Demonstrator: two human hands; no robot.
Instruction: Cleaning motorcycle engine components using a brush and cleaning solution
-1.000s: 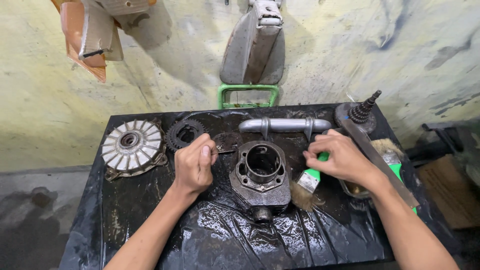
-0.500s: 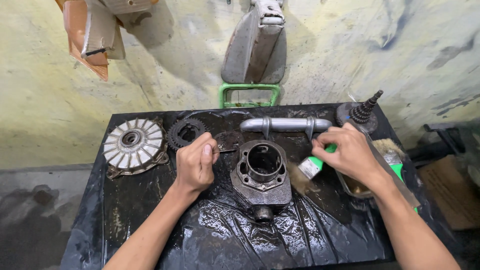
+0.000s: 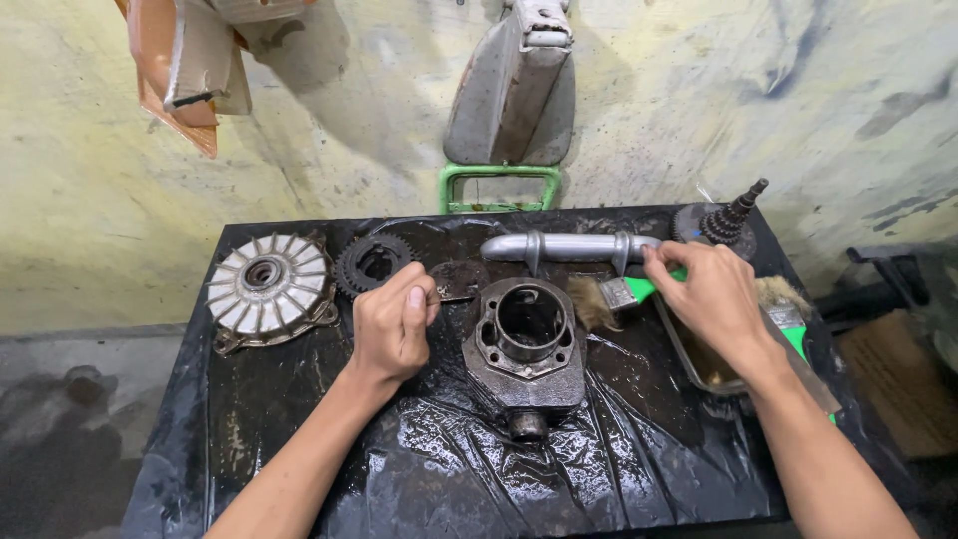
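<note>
My right hand [image 3: 711,289] was closed on the green-handled brush [image 3: 621,293], bristles just left of that grip, touching the engine cylinder [image 3: 526,344]. My left hand [image 3: 392,324] pinched a small dark plate [image 3: 459,280]. The cylinder looked heavy, rigid, oil-slick; best held by its flange.

A table [image 3: 249,469] under wet black plastic fills the lower frame, bearing a finned disc [image 3: 267,287] upper left, sprocket [image 3: 371,263], cylinder [image 3: 527,349] centre, pipe [image 3: 569,248], tray [image 3: 699,364] right.

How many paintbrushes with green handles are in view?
2. One brush is held in the right hand, bristles beside the engine cylinder. A second brush rests on the tray, partly hidden.
</note>
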